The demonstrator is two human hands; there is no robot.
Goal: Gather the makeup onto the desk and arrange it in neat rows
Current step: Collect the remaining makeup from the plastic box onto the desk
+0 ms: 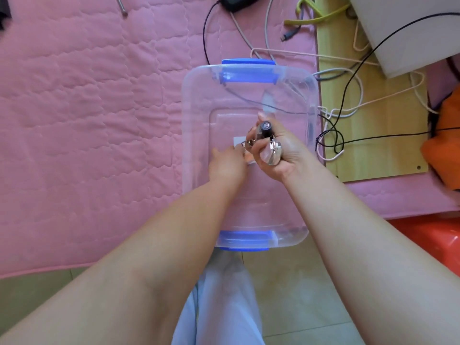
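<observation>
A clear plastic storage box (196, 100) with blue end handles lies on a pink quilted bed. Both my hands reach into it. My right hand (286, 153) grips a bundle of makeup items: a shiny silver rounded bottle (273, 153) and a dark-capped tube (264, 129). My left hand (227, 161) is down at the box bottom, its fingertips closed on a small pale item (249, 159) beside a white label. That item is mostly hidden by my fingers.
Several cables (348, 113) trail over a wooden board (378, 145) to the right of the box. A green hanger (316, 18) lies at the top. An orange cloth (445, 145) and a red object (433, 242) sit at the right. Tiled floor lies below the bed edge.
</observation>
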